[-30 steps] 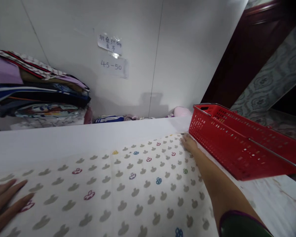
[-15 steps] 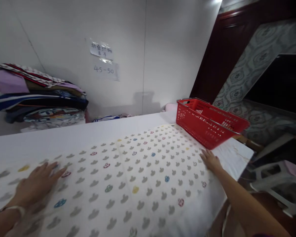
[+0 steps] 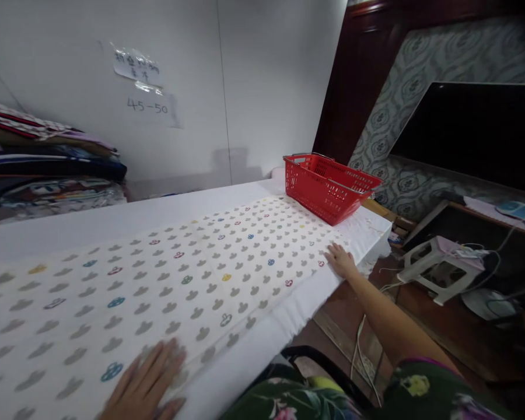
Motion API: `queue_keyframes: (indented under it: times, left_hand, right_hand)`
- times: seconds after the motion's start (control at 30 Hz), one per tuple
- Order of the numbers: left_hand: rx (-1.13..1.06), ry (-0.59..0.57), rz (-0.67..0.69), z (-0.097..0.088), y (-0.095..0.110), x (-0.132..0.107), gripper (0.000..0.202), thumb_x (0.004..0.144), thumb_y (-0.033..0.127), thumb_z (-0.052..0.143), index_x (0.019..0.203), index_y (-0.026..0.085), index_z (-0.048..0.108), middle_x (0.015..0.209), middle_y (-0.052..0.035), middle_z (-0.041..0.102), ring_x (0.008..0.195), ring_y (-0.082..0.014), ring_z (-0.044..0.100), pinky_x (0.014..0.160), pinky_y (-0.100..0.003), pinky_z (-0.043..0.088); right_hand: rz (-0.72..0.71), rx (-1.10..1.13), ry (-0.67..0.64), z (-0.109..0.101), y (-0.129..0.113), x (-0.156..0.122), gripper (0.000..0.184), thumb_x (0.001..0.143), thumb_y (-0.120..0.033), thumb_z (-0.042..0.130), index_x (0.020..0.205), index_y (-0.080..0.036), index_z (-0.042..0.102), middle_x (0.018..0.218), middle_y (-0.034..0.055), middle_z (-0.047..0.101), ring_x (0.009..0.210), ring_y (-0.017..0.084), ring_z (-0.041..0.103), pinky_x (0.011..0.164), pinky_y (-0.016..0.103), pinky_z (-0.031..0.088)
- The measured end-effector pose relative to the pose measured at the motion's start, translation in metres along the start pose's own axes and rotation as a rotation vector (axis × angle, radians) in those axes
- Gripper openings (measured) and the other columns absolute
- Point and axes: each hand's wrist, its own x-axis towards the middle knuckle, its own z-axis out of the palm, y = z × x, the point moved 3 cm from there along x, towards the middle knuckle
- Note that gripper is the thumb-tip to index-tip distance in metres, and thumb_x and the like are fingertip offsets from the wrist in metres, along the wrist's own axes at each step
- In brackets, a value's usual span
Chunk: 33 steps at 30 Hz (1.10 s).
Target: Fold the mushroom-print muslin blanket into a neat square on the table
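Observation:
A long white cloth printed with grey and coloured mushroom-like shapes lies spread flat along the table. My left hand rests on its near part, palm down with the fingers stretched out; the fingertips are slightly blurred. Farther right, my right hand lies at the cloth's right end near the table edge, fingers apart and holding nothing. Just beyond that hand stands a red plastic basket with metal handles, on the table's far right corner.
The table has a white cover hanging over its near edge. Folded fabrics are stacked at the back left, below a paper sign on the wall. A white plastic stool and cables are on the right.
My left hand has moved right and nearer to me over the cloth. My right hand stays by the cloth's right end, shifted toward its near corner. The view has turned right.

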Motion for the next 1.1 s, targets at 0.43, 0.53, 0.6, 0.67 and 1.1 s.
queue_keyframes:
  times: [0.43,0.53,0.6,0.67,1.1]
  left_hand:
    - [-0.063,-0.068,-0.27,-0.048,0.035,0.011,0.043,0.08,0.015,0.036,0.115,0.024,0.059,0.12,-0.0033,0.06,0.107,-0.0204,0.054,0.09,-0.035,0.04]
    - [-0.086,-0.108,-0.288,-0.053,0.049,0.032,0.039,0.083,0.015,0.038,0.115,0.023,0.058,0.123,-0.0046,0.058,0.108,-0.0212,0.052,0.091,-0.036,0.039]
    - [-0.129,-0.128,-0.291,-0.052,0.058,0.047,0.034,0.086,0.022,0.042,0.116,0.023,0.057,0.124,-0.0054,0.056,0.11,-0.0216,0.049,0.092,-0.037,0.038]
    - [-0.173,-0.157,-0.294,-0.051,0.065,0.061,0.031,0.086,0.025,0.045,0.115,0.023,0.056,0.124,-0.0054,0.055,0.11,-0.0218,0.047,0.093,-0.038,0.037]
    - [-0.27,-0.205,-0.446,-0.053,0.09,0.09,0.025,0.08,0.025,0.054,0.105,0.023,0.052,0.104,-0.0033,0.053,0.098,-0.0203,0.043,0.088,-0.038,0.034]
  right_hand:
    - [-0.967,0.369,0.064,0.011,-0.104,-0.086,0.042,0.077,-0.015,0.045,0.116,-0.018,0.058,0.127,0.0081,0.054,0.125,0.022,0.04,0.103,0.043,0.035]
    - [-1.122,0.389,0.084,0.011,-0.138,-0.108,0.039,0.08,-0.013,0.044,0.117,-0.018,0.057,0.126,0.0091,0.054,0.125,0.022,0.04,0.101,0.044,0.036]
    - [-1.193,0.376,0.083,0.011,-0.16,-0.118,0.037,0.082,-0.014,0.045,0.117,-0.019,0.057,0.124,0.0096,0.055,0.123,0.022,0.042,0.101,0.045,0.036]
    - [-1.247,0.352,0.087,0.01,-0.18,-0.128,0.037,0.083,-0.014,0.045,0.117,-0.019,0.056,0.124,0.0099,0.055,0.121,0.023,0.043,0.099,0.045,0.036]
    - [-1.336,0.386,0.208,0.024,-0.227,-0.174,0.023,0.089,-0.016,0.041,0.104,-0.019,0.058,0.092,0.0079,0.061,0.081,0.018,0.052,0.069,0.031,0.043]
